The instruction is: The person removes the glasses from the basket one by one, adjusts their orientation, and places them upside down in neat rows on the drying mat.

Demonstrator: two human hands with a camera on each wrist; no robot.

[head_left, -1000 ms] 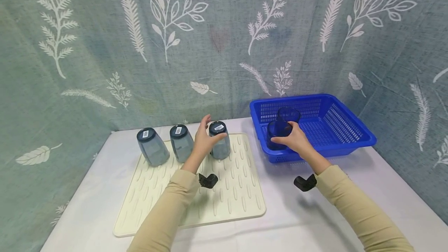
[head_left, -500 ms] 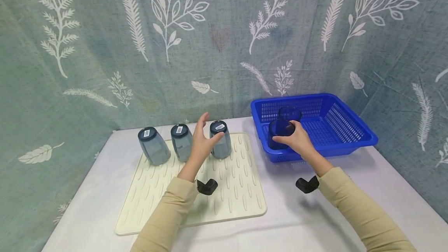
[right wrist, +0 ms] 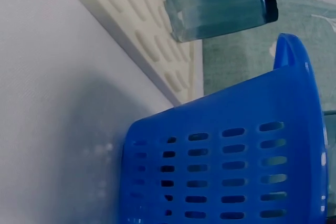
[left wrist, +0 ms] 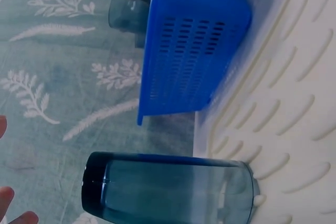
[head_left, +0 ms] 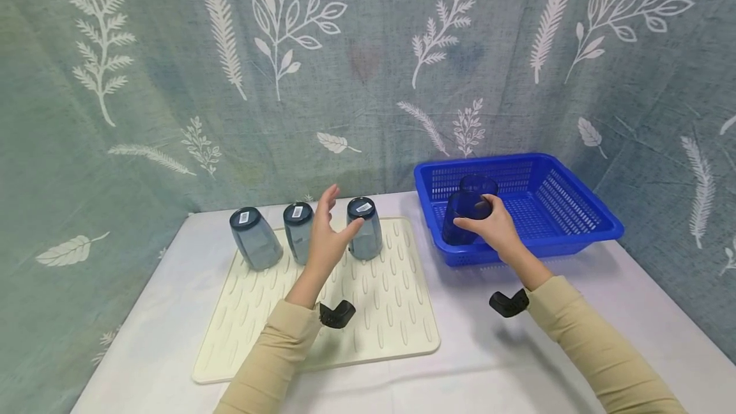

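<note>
Head view showed you white stickers on the upturned bases of three smoky-blue tumblers: the left tumbler [head_left: 257, 241], the middle tumbler [head_left: 296, 235] and the right tumbler [head_left: 365, 235]. You could make out barcode bars on the left and middle stickers [head_left: 297, 211], but any print was too small to read. Those three stood in a row along the far part of a cream ridged drying mat [head_left: 379, 312], on a white-covered desk [head_left: 431, 388].

Your left-hand grip [head_left: 329, 243] was between the middle and right tumblers, thumb and fingers spread, with nothing in it; whether your thumb touched the right tumbler, that angle could not tell. Your right-hand grip [head_left: 493, 225] was curled round the upper part of a fourth tumbler [head_left: 454, 229], at the near left corner of a blue slotted basket [head_left: 575, 238]. A fifth tumbler [head_left: 478, 182] was just behind it, inside the basket.

Left wrist view gave you what the head view did not: the right tumbler side-on, its thick dark base uppermost, and the fourth tumbler reaching above the basket's rim. Right wrist view alone brought you the basket's end wall close up, with its rows of slots, and the mat's thick edge. The stickers showed only from the head.
</note>
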